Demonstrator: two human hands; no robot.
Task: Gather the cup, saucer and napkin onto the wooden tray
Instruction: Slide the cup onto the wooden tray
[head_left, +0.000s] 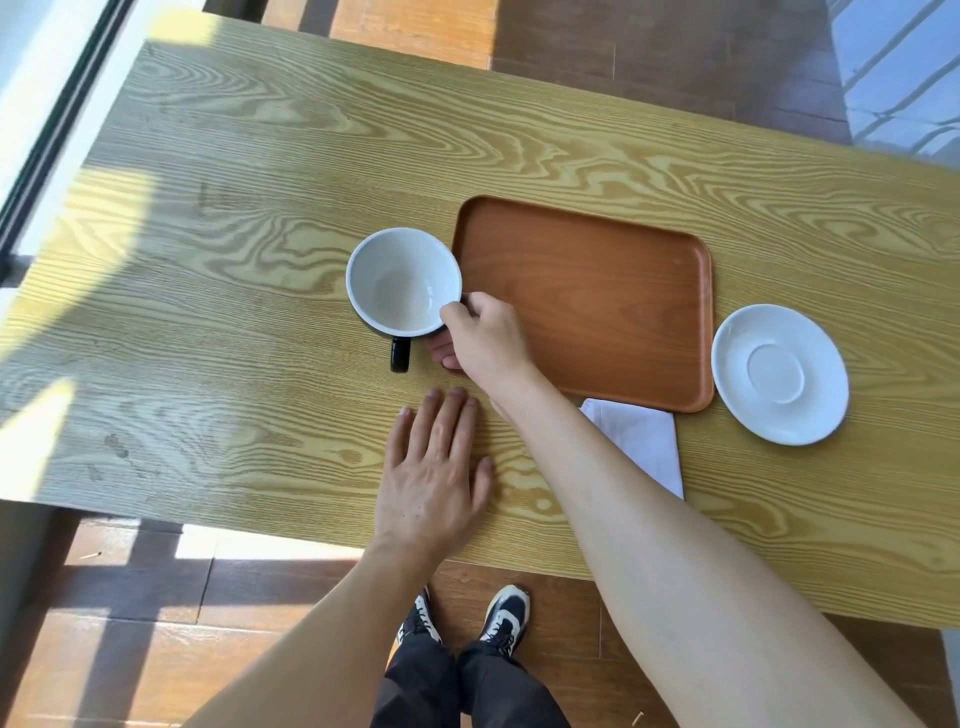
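Observation:
A cup, white inside and black outside with a black handle, stands just left of the wooden tray. My right hand grips the cup's near right rim, thumb on top and fingers under the side. My left hand lies flat on the table, fingers apart, below the cup and holding nothing. The tray has nothing on it. A white saucer sits on the table right of the tray. A white folded napkin lies at the tray's near edge, partly hidden by my right forearm.
The light wooden table stretches far to the left, with sunlit patches. Its near edge runs just behind my left wrist. A window frame borders the left side. My legs and shoes stand on the brown floor below.

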